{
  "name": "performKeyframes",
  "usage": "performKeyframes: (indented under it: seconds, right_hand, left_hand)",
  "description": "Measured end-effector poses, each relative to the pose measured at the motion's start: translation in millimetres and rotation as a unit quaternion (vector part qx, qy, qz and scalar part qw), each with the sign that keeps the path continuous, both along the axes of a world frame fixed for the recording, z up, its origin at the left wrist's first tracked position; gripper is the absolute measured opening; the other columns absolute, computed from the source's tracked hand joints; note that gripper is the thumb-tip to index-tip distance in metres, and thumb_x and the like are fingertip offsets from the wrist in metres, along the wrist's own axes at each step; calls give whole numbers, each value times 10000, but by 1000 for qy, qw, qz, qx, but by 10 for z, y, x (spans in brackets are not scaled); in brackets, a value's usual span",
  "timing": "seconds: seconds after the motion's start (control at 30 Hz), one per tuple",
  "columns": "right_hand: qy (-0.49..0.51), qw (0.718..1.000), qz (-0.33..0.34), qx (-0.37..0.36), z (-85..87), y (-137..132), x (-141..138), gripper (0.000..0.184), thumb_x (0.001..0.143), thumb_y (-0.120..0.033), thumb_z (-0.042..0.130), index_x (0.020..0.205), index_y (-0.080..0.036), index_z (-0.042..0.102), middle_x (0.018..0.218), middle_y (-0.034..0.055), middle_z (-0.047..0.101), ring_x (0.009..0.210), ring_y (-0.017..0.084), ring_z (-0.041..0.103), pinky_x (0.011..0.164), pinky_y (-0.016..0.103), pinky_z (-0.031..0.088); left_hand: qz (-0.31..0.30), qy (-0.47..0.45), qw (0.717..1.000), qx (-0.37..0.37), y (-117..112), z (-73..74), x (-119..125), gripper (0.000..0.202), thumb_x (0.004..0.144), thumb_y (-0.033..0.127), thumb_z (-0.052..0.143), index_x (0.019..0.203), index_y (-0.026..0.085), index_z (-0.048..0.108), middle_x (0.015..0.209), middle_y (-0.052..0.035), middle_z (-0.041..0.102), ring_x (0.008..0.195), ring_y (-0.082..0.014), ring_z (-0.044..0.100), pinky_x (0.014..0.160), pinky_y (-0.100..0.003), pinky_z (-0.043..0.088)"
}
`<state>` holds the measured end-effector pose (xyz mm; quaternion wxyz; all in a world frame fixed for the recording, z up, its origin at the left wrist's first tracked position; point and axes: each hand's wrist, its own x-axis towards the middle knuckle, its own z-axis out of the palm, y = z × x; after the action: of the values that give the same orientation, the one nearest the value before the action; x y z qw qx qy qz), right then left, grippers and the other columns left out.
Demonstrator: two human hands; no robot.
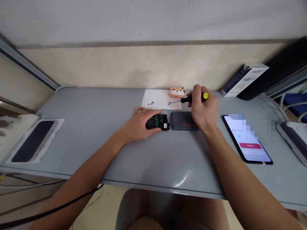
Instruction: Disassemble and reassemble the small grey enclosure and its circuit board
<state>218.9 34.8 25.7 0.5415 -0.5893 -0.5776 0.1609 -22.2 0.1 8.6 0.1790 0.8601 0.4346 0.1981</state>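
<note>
My left hand (141,125) grips a small green circuit board (157,121) with black parts and a white label, thumb along its near side and fingers along its far side. In my right hand (203,107) is a screwdriver (185,100) with a black handle and a yellow end cap. Its thin shaft points left, the tip down at a tiny dark screw on a sheet of white paper (159,95). Several more tiny dark screws (151,103) lie on the paper's left part. A dark grey metal case (182,120) sits beside the board, partly behind my right hand.
An orange animal-face case (177,92) rests at the paper's far right corner. A lit phone (247,139) lies to the right, and a box (244,80) leans at the back right. On the left are a dark flat slab (33,140) and a white power strip (18,134).
</note>
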Motion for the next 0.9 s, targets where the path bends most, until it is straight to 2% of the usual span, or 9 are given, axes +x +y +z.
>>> performKeyframes:
  seconds: [0.17, 0.27, 0.47, 0.6, 0.73, 0.9]
  right_hand:
    - [31, 999, 9, 4, 30, -20, -13, 556, 1034, -631, 459, 704, -216, 626, 549, -21, 549, 526, 132, 512, 570, 306, 397]
    - [88, 996, 13, 10, 65, -36, -46, 571, 1025, -639, 459, 681, -216, 628, 525, -21, 530, 481, 130, 490, 531, 306, 383]
    - [206, 978, -15, -13, 109, -65, -98, 499, 1004, -540, 502, 637, -238, 654, 488, -12, 506, 461, 148, 490, 466, 308, 325]
    - [268, 962, -43, -19, 102, -61, -107, 433, 955, -481, 556, 597, -241, 600, 511, -20, 497, 437, 137, 458, 427, 295, 321]
    - [284, 958, -33, -27, 80, -45, -122, 430, 922, -446, 568, 546, -238, 552, 484, -37, 405, 408, 114, 407, 400, 274, 298]
    - [285, 956, -37, -50, 74, -58, -156, 398, 898, -383, 552, 530, -232, 566, 481, -41, 388, 411, 111, 389, 413, 283, 315]
  left_hand:
    - [5, -4, 1000, -2, 0, -1, 1, 559, 930, 432, 759, 1433, 253, 592, 1400, -93, 714, 1320, -304, 639, 1233, -521, 285]
    - [7, -5, 1000, -4, -7, -2, -2, 557, 928, 428, 772, 1428, 262, 595, 1394, -86, 719, 1303, -298, 651, 1234, -520, 283]
    - [6, -1, 1000, -4, -30, 23, -21, 501, 950, 391, 766, 1405, 270, 597, 1402, -65, 717, 1294, -272, 657, 1213, -483, 322]
    - [3, 9, 1000, -7, -19, 23, -37, 453, 956, 379, 761, 1371, 281, 609, 1384, -49, 723, 1284, -270, 656, 1205, -487, 320]
    - [8, 4, 1000, -9, -3, 4, -37, 442, 947, 385, 776, 1346, 283, 615, 1358, -36, 729, 1278, -271, 649, 1206, -493, 309]
    - [15, 1, 1000, -10, 2, -3, -32, 438, 952, 399, 769, 1347, 289, 617, 1354, -35, 731, 1282, -279, 644, 1205, -502, 307]
